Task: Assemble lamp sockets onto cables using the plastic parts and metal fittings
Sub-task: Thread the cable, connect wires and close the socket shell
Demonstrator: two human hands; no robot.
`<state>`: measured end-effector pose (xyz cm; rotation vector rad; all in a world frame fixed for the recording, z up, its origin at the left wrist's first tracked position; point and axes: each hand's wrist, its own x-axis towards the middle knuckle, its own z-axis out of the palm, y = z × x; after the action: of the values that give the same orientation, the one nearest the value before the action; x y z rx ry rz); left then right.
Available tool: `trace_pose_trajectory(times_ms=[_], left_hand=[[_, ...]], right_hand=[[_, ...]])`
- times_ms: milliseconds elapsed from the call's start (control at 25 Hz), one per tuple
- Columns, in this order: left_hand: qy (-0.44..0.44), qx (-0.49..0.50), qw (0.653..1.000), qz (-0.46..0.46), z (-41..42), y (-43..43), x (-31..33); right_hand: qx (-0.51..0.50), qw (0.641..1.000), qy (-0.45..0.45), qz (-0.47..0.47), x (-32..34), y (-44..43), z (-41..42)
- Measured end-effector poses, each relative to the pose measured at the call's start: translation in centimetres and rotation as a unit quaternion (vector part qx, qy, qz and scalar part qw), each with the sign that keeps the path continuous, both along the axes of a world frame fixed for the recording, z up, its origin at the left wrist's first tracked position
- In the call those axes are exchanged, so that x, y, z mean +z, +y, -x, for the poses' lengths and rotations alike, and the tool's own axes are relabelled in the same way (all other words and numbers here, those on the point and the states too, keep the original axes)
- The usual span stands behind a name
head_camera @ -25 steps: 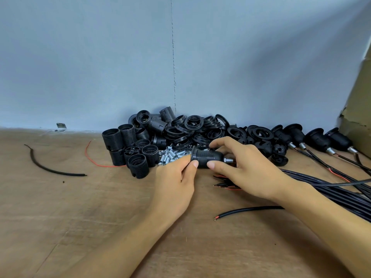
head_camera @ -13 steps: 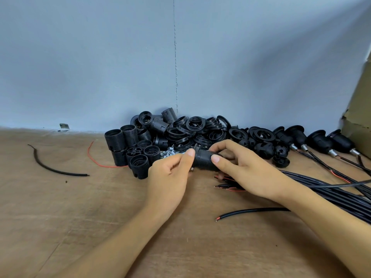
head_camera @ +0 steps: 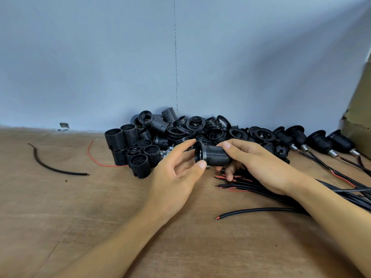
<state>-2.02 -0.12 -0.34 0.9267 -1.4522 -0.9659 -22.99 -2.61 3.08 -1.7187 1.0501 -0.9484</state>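
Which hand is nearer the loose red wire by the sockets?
Left. The left hand is right of the red wire, past the standing sockets; the right hand is farther right. Both hold one threaded socket.

At the frame's centre a socket shell [head_camera: 212,155] lies sideways between the left hand [head_camera: 176,177] and the right hand [head_camera: 261,165], in front of a heap of loose parts [head_camera: 195,125] piled against the wall [head_camera: 100,57]. Finished sockets [head_camera: 319,140] line up right of the heap, beside a box [head_camera: 359,121] at the right edge. A cable bundle [head_camera: 341,194] runs beneath the right hand; a cable offcut [head_camera: 50,167] lies far left on the table [head_camera: 60,217]
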Motion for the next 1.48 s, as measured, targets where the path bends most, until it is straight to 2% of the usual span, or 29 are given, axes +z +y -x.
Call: trace_pose_trajectory(times_ms=[400,520,760,1000,1160,1360,1480], left_hand=[[-0.028,-0.046,0.999,0.002,-0.5,-0.5,-0.2],[-0.004,-0.057,0.998,-0.024,-0.6,-0.8,-0.4],[0.071,-0.086,0.991,-0.076,-0.8,-1.5,-0.6],[0.093,-0.09,0.987,-0.094,-1.1,-1.9,-0.8],[0.106,-0.096,0.985,-0.095,-1.2,-2.2,-1.0],[0.082,-0.09,0.988,-0.089,-1.0,-2.0,-1.0],[0.097,-0.081,0.988,-0.093,-1.0,-1.9,-0.8]], right_hand=[[-0.021,0.993,0.111,0.016,1.1,0.7,-0.3],[0.002,0.992,0.122,0.012,1.5,0.8,0.2],[-0.027,0.985,0.159,0.06,1.6,0.7,0.0],[-0.027,0.986,0.153,0.061,1.2,1.0,-0.3],[-0.043,0.967,0.235,0.088,1.0,1.2,-0.6],[-0.038,0.972,0.225,0.062,1.0,1.2,-0.5],[-0.052,0.974,0.204,0.081,0.8,1.1,-0.5]])
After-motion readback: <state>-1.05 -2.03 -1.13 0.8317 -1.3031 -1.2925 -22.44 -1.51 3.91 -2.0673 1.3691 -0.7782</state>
